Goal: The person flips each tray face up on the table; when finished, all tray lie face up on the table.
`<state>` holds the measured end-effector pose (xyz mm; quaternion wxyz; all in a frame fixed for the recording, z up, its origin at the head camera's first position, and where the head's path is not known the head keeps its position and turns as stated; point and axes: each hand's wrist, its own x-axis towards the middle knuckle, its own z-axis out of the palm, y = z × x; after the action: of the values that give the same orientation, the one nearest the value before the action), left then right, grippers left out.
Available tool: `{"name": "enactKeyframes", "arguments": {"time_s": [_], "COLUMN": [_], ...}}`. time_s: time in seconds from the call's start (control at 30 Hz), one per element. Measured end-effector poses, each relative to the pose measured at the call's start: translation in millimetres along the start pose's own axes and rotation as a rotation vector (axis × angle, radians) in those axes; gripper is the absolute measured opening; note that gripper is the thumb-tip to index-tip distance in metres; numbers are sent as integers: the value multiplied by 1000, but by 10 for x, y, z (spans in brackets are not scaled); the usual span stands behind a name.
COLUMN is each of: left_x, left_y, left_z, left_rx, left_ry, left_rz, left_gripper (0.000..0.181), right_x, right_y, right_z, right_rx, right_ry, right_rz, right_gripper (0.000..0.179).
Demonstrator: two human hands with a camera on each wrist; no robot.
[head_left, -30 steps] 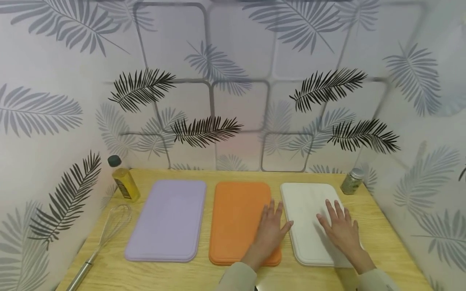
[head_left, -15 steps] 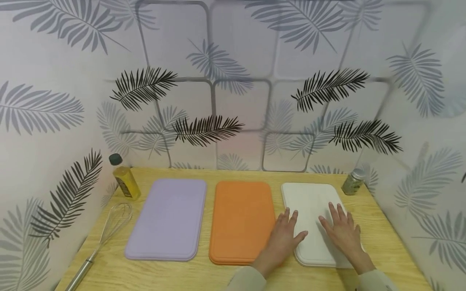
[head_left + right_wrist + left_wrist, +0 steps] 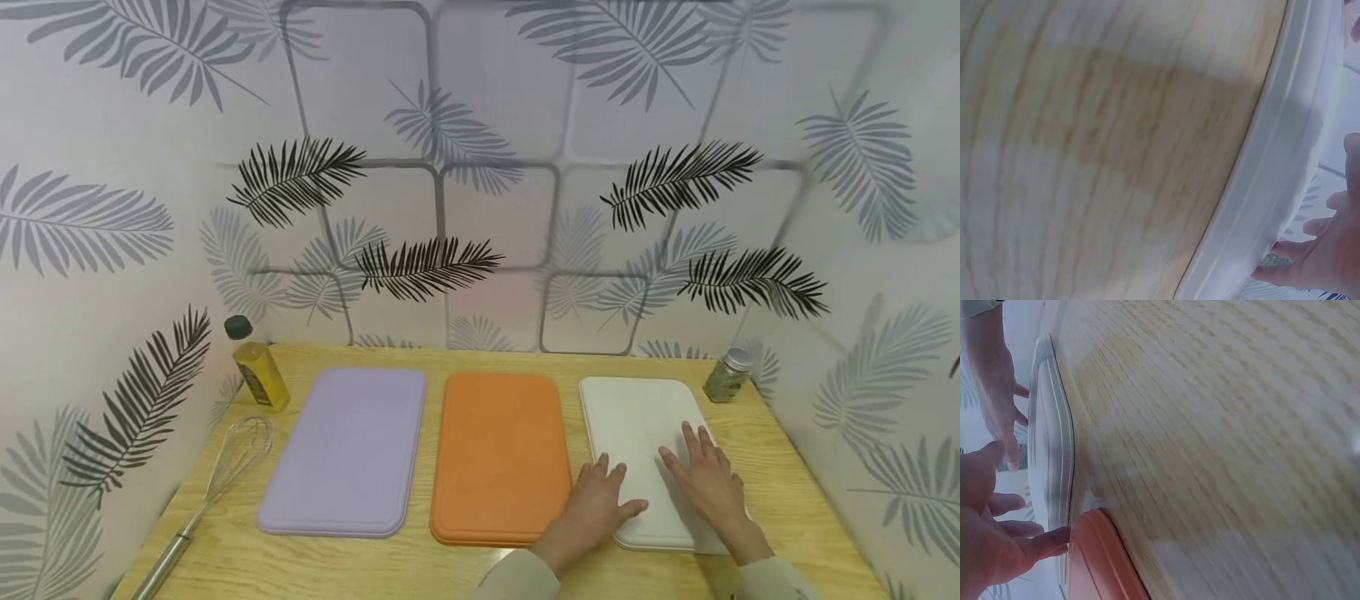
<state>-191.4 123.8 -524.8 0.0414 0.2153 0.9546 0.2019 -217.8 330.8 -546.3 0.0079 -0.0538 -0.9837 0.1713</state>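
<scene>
Now the wood-grain counter (image 3: 337, 571) carries the white board (image 3: 630, 425), right of the orange board (image 3: 498, 454), long axes running near to far. The left hand (image 3: 591, 510) has moved rightward to the gap between; the right hand (image 3: 708, 490) is above the white board. Both hands' fingers (image 3: 690, 442) are loosely spread. The label (image 3: 254, 385) on the bottle (image 3: 272, 382) is illegible.
</scene>
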Motion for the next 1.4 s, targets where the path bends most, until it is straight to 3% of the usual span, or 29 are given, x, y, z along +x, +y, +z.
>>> {"name": "enactKeyframes", "arguments": {"time_s": [0.13, 0.43, 0.77, 1.07, 1.27, 1.4], "left_x": [-15, -36, -49, -29, 2, 4], "left_y": [28, 92, 107, 99, 78, 65], "left_z": [13, 110, 167, 176, 158, 173], "left_rx": [26, 137, 107, 73, 116, 95], "left_ry": [-28, -50, -124, -145, -126, -126], "left_rz": [-10, 35, 19, -18, 5, -1], "left_gripper": [62, 70, 95, 92, 91, 91], "right_x": [-15, -37, 45, 115, 150, 147], "right_y": [-14, 9, 70, 86, 41, 29], "right_z": [-21, -62, -129, -166, -187, -199], "right_rx": [10, 22, 111, 174, 178, 184], "right_ry": [-2, -44, -80, -128, -108, -92], "right_rz": [12, 37, 94, 143, 156, 195], "right_gripper": [80, 81, 88, 95, 97, 100]}}
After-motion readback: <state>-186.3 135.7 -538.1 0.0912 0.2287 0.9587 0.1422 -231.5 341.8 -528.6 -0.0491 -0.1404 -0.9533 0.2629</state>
